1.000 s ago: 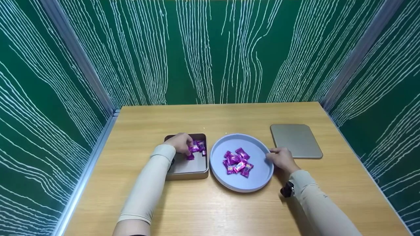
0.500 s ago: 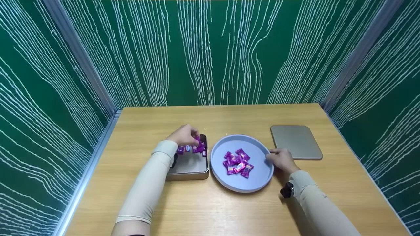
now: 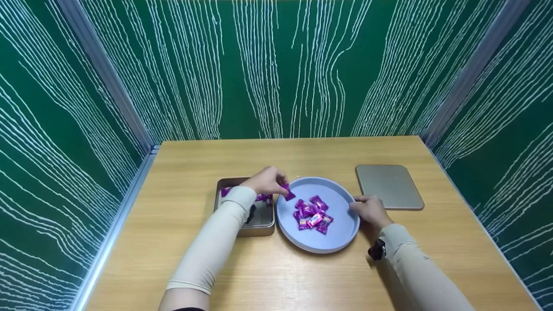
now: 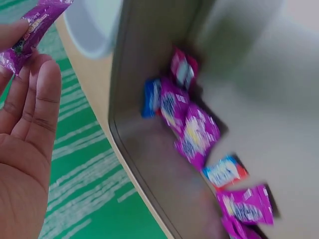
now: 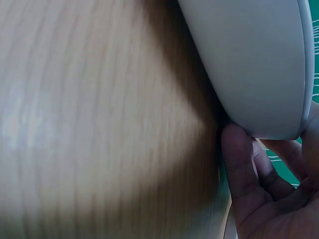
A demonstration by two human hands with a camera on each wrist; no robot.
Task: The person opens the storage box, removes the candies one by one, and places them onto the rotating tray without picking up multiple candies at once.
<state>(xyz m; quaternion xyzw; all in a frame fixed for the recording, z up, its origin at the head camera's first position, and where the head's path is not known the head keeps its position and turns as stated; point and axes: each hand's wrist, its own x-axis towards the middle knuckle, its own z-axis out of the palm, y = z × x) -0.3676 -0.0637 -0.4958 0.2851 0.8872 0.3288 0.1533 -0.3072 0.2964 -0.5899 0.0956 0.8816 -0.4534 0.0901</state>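
My left hand [image 3: 268, 180] pinches a purple wrapped candy [image 3: 289, 194] between thumb and fingers, over the left rim of a round light-blue tray [image 3: 339, 194]. Inside the tray lies a small pile of purple and pink candies [image 3: 313, 216]. On the tray's right side my right hand [image 3: 372, 210] grips the rim, thumb over the edge; the right wrist view has fingers [image 5: 237, 149] at the tray's underside. Left of the tray stands a rectangular metal tin [image 3: 255, 231], partly hidden by my left forearm. Several purple candies [image 4: 199, 134] and a blue, white and red one [image 4: 225, 172] lie along its wall.
A flat square metal lid [image 3: 391, 185] lies on the wooden table [image 3: 276, 280] right of the tray. Green panels with white lines [image 3: 276, 69] enclose the table at the back and both sides.
My left hand has lifted a candy out of the tin and carried it right, to the tray's left rim. The right hand and the tray have stayed in place.
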